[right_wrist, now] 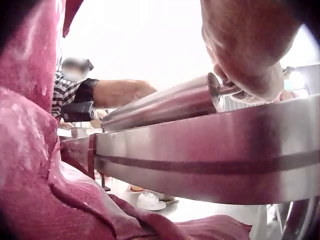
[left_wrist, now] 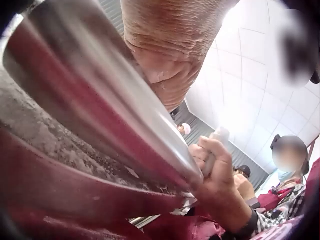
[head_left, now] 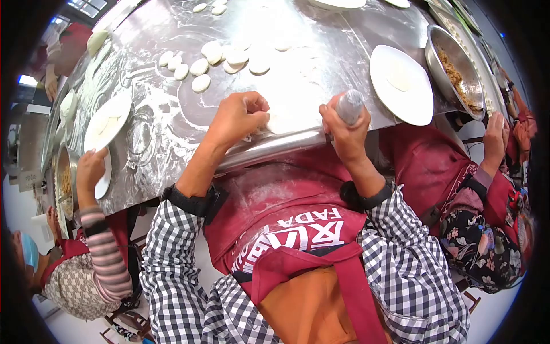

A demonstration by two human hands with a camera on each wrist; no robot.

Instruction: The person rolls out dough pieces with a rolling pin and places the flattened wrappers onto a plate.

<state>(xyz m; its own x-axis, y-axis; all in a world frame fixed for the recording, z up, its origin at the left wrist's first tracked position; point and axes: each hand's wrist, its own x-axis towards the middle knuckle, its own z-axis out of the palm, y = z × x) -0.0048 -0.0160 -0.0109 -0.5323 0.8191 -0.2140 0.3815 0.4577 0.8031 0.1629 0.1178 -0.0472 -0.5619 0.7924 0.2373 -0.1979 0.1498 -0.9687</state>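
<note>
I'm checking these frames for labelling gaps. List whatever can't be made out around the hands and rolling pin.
- Head view: the left hand covers part of the dough; whether its curled fingers pinch it is hidden.
- Left wrist view: the rolling pin, close and blurred, blocks the tabletop.
- Right wrist view: the table edge hides the tabletop; the top edge cuts off the right hand.
- Head view: the bowl contents are too small to identify.
</note>
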